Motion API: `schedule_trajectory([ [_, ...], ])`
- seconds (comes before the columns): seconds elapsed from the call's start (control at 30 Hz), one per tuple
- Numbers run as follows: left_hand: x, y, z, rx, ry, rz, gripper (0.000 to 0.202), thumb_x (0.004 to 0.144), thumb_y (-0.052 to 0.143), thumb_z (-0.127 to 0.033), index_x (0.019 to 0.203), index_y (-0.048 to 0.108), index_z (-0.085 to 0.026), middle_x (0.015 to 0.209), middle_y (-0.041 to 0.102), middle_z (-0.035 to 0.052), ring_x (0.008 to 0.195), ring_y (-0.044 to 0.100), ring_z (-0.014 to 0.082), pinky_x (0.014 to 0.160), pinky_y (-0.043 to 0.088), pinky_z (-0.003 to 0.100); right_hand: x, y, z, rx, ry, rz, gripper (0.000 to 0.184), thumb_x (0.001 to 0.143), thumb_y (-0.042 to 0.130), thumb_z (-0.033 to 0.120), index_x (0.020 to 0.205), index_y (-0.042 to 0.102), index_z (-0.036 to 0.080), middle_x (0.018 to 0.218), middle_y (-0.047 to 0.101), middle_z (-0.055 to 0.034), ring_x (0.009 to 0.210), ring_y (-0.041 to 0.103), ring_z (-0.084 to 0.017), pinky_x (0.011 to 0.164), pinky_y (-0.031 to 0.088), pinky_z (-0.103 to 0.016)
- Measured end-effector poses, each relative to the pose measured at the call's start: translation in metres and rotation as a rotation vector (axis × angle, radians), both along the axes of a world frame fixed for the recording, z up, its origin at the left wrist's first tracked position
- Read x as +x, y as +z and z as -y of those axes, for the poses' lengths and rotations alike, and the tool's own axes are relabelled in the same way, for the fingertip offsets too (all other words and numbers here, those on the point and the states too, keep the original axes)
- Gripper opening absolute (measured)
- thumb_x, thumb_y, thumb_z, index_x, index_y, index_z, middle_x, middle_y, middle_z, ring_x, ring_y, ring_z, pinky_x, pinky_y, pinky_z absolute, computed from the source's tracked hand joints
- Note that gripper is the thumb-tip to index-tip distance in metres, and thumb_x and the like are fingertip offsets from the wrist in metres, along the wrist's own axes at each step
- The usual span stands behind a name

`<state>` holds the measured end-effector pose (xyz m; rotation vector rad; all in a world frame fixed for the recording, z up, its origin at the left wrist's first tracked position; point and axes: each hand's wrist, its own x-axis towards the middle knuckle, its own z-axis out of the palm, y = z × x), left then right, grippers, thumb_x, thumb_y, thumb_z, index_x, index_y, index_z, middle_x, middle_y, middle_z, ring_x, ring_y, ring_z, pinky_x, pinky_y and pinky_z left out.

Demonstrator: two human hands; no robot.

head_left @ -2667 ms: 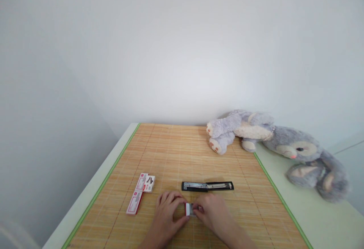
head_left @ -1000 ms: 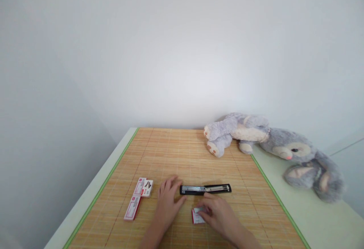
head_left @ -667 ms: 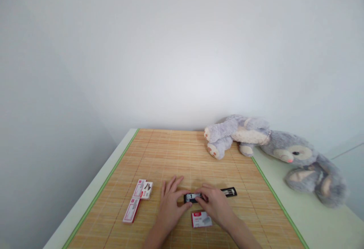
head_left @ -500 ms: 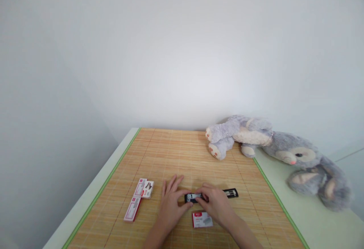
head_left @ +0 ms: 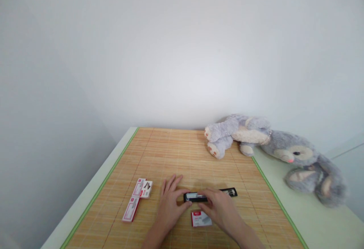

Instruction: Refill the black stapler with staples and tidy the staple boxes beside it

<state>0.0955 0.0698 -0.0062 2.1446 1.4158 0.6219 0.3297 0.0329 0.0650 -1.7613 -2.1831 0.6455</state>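
Note:
A long, narrow black stapler (head_left: 194,197), seemingly opened out flat, lies across the mat with bright metal along its length. My left hand (head_left: 170,203) pinches its left end between thumb and index finger, while the other fingers spread out on the mat. Over the middle of it, my right hand (head_left: 220,207) is closed, thumb on the near side and fingers on top; whether these also hold a small piece is hidden. Just below the stapler lies a red and white staple box (head_left: 201,219), close to my right thumb.
Two long white and magenta boxes (head_left: 131,209) lie end to end on the left, with a small white box (head_left: 146,189) against the far one. A grey plush toy (head_left: 250,135) lies along the back right. Beneath is a bamboo mat (head_left: 170,154) with green edging.
My right fingers have lowered and flattened over the stapler's middle, and the thumb has slid slightly outward along the near side. My left hand keeps its pinch. The view has shifted slightly.

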Motion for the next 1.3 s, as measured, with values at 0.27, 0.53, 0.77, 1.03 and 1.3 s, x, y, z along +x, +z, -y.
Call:
schedule_trajectory([
  [0.27,-0.001,-0.001,-0.001,-0.007,0.011,0.024,0.036,0.079,0.083,-0.04,0.115,0.077,-0.044,0.162,0.046,-0.0042,0.155,0.032,0.0318,0.129,0.013,0.063,0.121,0.006,-0.001,-0.003,-0.063,-0.019,0.039,0.084,0.07,0.031,0.123,0.072,0.028,0.115,0.073,-0.007,0.108,0.064,-0.029,0.095,0.048,-0.04],
  [0.53,0.001,-0.001,-0.001,-0.013,-0.006,0.028,0.035,0.08,0.082,-0.041,0.116,0.076,-0.043,0.161,0.048,-0.0028,0.154,0.033,0.0319,0.128,0.013,0.063,0.085,0.027,-0.012,-0.133,-0.012,-0.441,0.026,0.089,0.073,0.045,0.107,0.075,0.025,0.088,0.067,0.0003,0.077,0.058,-0.018,0.067,0.043,-0.029],
  [0.77,0.002,0.003,-0.001,-0.003,-0.014,0.027,0.038,0.079,0.082,-0.038,0.117,0.076,-0.042,0.161,0.048,-0.0014,0.154,0.034,0.0326,0.127,0.015,0.064,0.018,0.026,-0.025,-0.024,0.096,-0.406,0.01,0.085,0.077,0.027,0.092,0.07,0.023,0.083,0.061,0.0033,0.078,0.056,-0.016,0.072,0.04,-0.028],
  [1.03,0.001,0.002,-0.002,0.036,-0.024,0.036,0.034,0.082,0.08,-0.047,0.116,0.076,-0.041,0.159,0.051,0.0006,0.152,0.037,0.0341,0.126,0.019,0.066,-0.016,0.003,-0.037,0.017,0.155,-0.204,0.019,0.075,0.08,0.018,0.084,0.064,0.023,0.086,0.06,0.0032,0.082,0.057,-0.016,0.071,0.037,-0.026],
  [1.3,-0.023,-0.005,0.021,0.123,0.07,0.153,0.024,0.096,0.055,-0.028,0.114,0.072,-0.029,0.132,0.066,0.0087,0.128,0.059,0.0284,0.109,0.049,0.05,0.004,-0.008,-0.028,0.013,0.09,-0.206,0.036,0.074,0.084,0.022,0.107,0.07,0.026,0.108,0.065,-0.0022,0.104,0.06,-0.023,0.089,0.044,-0.031],
])
